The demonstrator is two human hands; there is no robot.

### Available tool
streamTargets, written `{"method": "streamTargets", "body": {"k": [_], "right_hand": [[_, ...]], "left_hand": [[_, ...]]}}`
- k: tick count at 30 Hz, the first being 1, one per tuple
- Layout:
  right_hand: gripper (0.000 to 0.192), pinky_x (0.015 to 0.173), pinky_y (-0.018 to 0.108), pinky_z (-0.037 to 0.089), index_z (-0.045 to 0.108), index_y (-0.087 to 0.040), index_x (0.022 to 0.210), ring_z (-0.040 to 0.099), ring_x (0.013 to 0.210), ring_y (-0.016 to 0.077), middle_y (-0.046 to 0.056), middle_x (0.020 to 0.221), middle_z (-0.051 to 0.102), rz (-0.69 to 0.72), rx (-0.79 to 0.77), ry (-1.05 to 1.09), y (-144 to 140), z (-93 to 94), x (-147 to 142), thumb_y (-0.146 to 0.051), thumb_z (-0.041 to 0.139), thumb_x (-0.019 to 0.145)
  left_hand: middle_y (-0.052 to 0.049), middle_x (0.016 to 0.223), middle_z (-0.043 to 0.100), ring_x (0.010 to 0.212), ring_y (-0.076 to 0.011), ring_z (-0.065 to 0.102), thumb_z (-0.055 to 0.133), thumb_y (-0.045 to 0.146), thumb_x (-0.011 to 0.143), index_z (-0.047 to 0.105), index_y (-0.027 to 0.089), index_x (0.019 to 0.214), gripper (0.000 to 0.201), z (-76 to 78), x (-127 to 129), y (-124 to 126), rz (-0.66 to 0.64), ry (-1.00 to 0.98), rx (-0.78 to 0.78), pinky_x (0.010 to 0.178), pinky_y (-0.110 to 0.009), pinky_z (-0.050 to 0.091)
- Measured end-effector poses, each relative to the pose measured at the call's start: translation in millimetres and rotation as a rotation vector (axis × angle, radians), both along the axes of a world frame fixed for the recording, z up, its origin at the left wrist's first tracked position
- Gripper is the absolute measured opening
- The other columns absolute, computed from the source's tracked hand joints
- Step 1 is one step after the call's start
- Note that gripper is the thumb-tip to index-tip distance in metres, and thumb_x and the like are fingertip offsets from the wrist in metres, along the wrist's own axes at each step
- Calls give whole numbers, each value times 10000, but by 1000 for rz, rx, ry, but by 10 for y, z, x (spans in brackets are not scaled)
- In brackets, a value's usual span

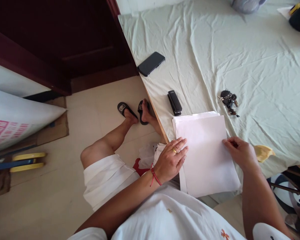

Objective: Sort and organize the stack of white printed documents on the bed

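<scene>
A stack of white paper sheets [205, 153] lies at the near edge of the table, its sheets slightly out of line at the top and left. My left hand [173, 156], with a ring and a red string bracelet, rests with fingers stretched over the stack's left edge. At the right edge, my right hand [241, 151] is closed, thumb and index finger pinching the paper; how many sheets are between them is hidden. Just beyond the stack's top left corner sits a black stapler [174, 102].
A bunch of keys [229, 101] lies right of the stapler, and a dark phone [151, 63] is near the table's left edge. Pale cloth [202, 66] covers the table. Something yellow [263, 152] lies beside my right wrist. A white sack [20, 116] stands on the left.
</scene>
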State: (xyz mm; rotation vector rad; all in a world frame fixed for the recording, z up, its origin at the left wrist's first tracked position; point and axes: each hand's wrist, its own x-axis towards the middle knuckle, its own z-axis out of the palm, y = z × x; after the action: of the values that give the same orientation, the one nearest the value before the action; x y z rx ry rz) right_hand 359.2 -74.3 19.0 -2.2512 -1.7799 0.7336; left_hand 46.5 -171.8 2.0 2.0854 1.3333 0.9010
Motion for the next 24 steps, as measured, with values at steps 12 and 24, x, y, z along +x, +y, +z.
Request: {"method": "streamTargets", "body": {"k": [12,24], "right_hand": [[468,574,335,378,651,-221,752,495,565,178,22,598,577,-82,-19,4,20,70,-101,-681,564,744],[488,567,340,377,625,-227,725,493,552,177,24,599,585,-18,-54,-3,24,62,-121,-708,548,725]], "left_hand": [[-132,1415,697,1386,-282,613,515,174,999,657,160,1323,354,-185,276,255,106,51,228,1173,-519,519],[-123,1298,755,1376,-292,612,520,128,942,698,165,1197,313,-322,302,242,257,9,270,1172,-538,503]]}}
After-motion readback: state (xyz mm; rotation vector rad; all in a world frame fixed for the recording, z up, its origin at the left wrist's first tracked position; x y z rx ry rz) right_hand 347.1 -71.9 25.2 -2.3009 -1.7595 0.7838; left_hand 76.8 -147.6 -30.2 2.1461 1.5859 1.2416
